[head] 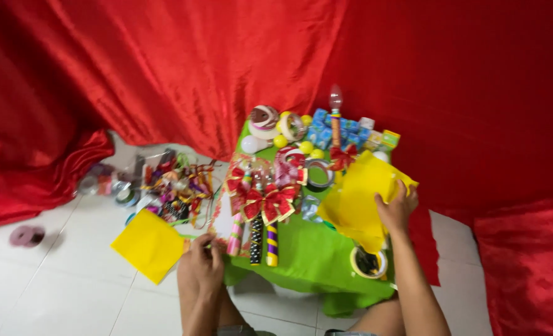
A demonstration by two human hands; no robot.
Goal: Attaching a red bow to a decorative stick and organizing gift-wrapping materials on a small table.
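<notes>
My right hand (396, 208) grips the edge of a crumpled yellow paper sheet (358, 196) lying on the right side of a small table with a green cover (307, 261). My left hand (200, 264) hovers at the table's left front edge, fingers curled, next to a flat yellow paper square (149, 244) on the floor; whether it holds anything is unclear. Beside it lie three wrapped sticks with red and gold bows (259, 208).
Tape rolls (317, 173), yellow balls, small blue boxes (332, 127) and a bulb-topped stick crowd the table's far side. A cup (368, 262) stands at the front right. A pile of ribbons (170, 183) sits on the white tiled floor at left. Red cloth (226, 68) hangs behind.
</notes>
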